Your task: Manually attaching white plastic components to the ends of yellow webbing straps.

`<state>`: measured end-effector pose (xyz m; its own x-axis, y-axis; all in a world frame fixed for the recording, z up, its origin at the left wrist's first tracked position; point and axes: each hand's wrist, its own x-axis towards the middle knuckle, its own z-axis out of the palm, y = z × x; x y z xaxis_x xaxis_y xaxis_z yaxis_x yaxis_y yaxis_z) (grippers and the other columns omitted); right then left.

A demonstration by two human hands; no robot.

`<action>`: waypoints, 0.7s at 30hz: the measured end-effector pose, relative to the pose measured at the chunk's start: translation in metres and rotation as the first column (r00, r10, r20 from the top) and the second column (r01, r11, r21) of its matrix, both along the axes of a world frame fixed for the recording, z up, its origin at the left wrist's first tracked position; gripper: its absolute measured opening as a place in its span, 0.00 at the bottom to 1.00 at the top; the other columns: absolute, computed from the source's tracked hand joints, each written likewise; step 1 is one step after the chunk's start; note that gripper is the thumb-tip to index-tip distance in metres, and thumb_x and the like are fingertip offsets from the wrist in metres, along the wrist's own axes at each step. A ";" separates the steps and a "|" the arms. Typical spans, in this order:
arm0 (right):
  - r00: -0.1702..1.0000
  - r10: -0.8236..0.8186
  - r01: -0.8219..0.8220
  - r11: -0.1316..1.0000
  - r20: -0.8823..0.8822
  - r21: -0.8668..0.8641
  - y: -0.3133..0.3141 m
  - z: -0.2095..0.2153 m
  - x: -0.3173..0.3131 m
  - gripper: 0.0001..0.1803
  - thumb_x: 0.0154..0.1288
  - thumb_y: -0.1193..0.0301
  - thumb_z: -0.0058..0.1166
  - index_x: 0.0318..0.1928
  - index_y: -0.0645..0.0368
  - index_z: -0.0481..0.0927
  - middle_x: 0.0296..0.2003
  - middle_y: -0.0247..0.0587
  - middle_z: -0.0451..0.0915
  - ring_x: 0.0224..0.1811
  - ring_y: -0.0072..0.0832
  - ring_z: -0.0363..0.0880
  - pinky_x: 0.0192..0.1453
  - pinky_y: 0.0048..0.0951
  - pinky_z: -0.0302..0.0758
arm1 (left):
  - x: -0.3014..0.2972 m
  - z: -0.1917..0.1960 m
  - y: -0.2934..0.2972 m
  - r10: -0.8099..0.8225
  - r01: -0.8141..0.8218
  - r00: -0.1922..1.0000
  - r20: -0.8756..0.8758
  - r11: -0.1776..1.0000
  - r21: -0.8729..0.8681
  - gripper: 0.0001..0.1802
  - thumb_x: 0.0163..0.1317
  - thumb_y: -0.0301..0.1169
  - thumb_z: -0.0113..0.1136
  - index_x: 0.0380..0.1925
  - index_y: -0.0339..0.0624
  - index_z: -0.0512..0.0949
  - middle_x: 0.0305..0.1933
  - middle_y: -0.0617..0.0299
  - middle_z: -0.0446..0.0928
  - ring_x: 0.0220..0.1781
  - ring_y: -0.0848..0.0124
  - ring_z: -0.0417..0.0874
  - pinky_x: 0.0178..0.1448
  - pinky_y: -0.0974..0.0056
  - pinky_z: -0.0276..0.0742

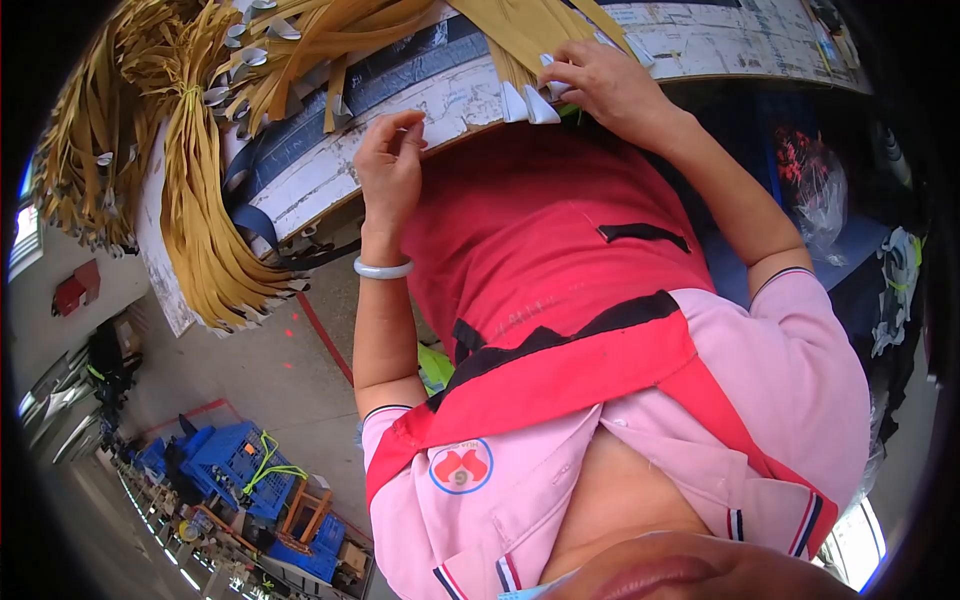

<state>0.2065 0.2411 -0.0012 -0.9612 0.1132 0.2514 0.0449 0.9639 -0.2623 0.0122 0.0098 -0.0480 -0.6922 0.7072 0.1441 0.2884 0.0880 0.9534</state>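
Observation:
My right hand (612, 95) is at the table edge, its curled fingers on the white-tipped ends of flat yellow straps (510, 65). Several of these folded white tips (540, 106) stick out over the edge beside the fingertips. To the left, my left hand (388, 165) is raised just in front of the edge. Its fingers are curled in toward the thumb, and nothing shows between them. A pale bangle (383, 268) circles that wrist.
A worn white table (300, 205) curves across the top. Thick bundles of yellow straps (195, 215) hang over its left end, and loose ones (300, 50) lie on top. A dark blue band (255, 220) dangles nearby. Blue crates (235, 465) stand on the floor at lower left.

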 end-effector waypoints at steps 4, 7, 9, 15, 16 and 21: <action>0.976 -0.044 0.042 0.999 0.214 0.014 0.017 -0.004 -0.010 0.13 0.60 0.74 0.58 0.46 0.54 0.76 0.40 0.43 0.75 0.46 0.43 0.76 0.51 0.38 0.73 | 0.033 0.009 0.031 -0.219 0.214 0.968 -0.124 0.975 -0.052 0.06 0.61 0.19 0.60 0.37 0.37 0.81 0.31 0.59 0.78 0.28 0.71 0.78 0.34 0.69 0.73; 0.968 0.019 -0.009 0.999 0.252 -0.041 0.024 0.001 -0.014 0.10 0.59 0.75 0.60 0.41 0.57 0.75 0.39 0.44 0.74 0.44 0.41 0.76 0.49 0.36 0.72 | 0.041 0.010 0.043 -0.270 0.269 0.954 -0.133 0.963 -0.022 0.07 0.61 0.18 0.60 0.38 0.37 0.81 0.35 0.60 0.79 0.31 0.72 0.80 0.36 0.70 0.75; 0.986 0.137 -0.087 0.911 0.096 -0.403 0.021 0.011 -0.020 0.09 0.60 0.75 0.61 0.38 0.60 0.74 0.36 0.41 0.71 0.40 0.36 0.74 0.46 0.32 0.71 | 0.046 0.016 0.050 -0.260 0.263 0.956 -0.137 0.965 0.002 0.07 0.62 0.18 0.59 0.40 0.36 0.81 0.37 0.61 0.79 0.34 0.75 0.81 0.38 0.71 0.77; 0.982 0.190 -0.086 0.432 -0.003 -0.898 0.018 0.020 -0.046 0.07 0.66 0.74 0.59 0.33 0.60 0.73 0.37 0.30 0.68 0.36 0.16 0.69 0.40 0.19 0.68 | 0.031 0.035 0.074 -0.266 0.290 0.956 -0.121 0.920 0.264 0.08 0.56 0.20 0.67 0.36 0.36 0.81 0.43 0.59 0.78 0.41 0.72 0.82 0.44 0.68 0.81; 0.980 0.196 -0.102 0.389 -0.026 -0.916 0.018 0.020 -0.050 0.06 0.66 0.73 0.59 0.34 0.59 0.75 0.36 0.28 0.70 0.35 0.15 0.70 0.39 0.19 0.68 | 0.026 0.035 0.073 -0.269 0.297 0.953 -0.136 0.917 0.267 0.07 0.56 0.21 0.68 0.35 0.36 0.81 0.42 0.60 0.78 0.40 0.72 0.81 0.44 0.68 0.80; 0.972 0.208 0.045 0.279 0.106 -0.959 0.007 0.024 -0.064 0.08 0.68 0.68 0.58 0.38 0.57 0.74 0.32 0.27 0.72 0.30 0.14 0.71 0.38 0.18 0.70 | 0.015 0.034 0.068 -0.317 0.262 0.937 0.145 0.915 0.307 0.06 0.54 0.22 0.69 0.28 0.35 0.80 0.31 0.63 0.80 0.36 0.75 0.80 0.43 0.69 0.76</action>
